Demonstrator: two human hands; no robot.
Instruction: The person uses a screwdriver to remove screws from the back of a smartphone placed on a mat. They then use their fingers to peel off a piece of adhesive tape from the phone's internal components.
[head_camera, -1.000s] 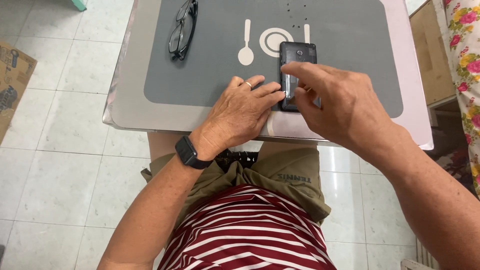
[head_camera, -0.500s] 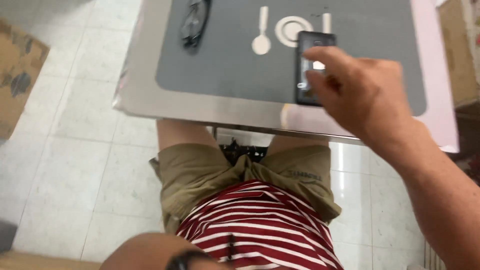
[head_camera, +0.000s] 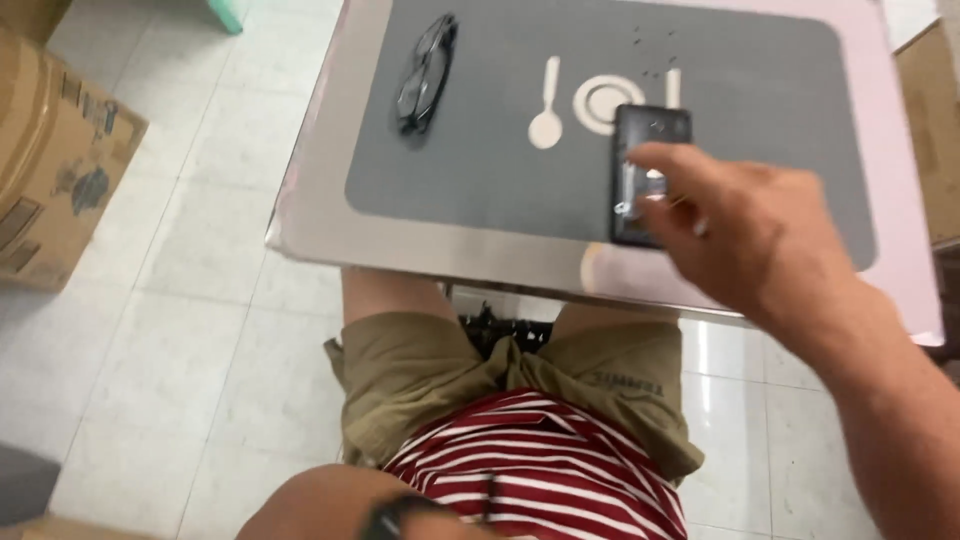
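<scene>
The dark phone (head_camera: 648, 170) lies flat on the grey mat (head_camera: 480, 170); the right hand (head_camera: 745, 235) rests loose fingers on its near end, grasping nothing. The left hand is out of view.

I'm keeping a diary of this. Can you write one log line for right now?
right hand: fingers on black phone | phone: flat on grey mat | left hand: out of view | glasses: untouched

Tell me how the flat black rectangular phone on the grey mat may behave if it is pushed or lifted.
The flat black rectangular phone lies flat, so it will probably slide, not roll or tip. It looks stiff and thin, so lifting it likely needs a grip at the edges. The grey mat with white cutlery shapes looks matte and may slow sliding. The right hand reaches over its near end.
</scene>
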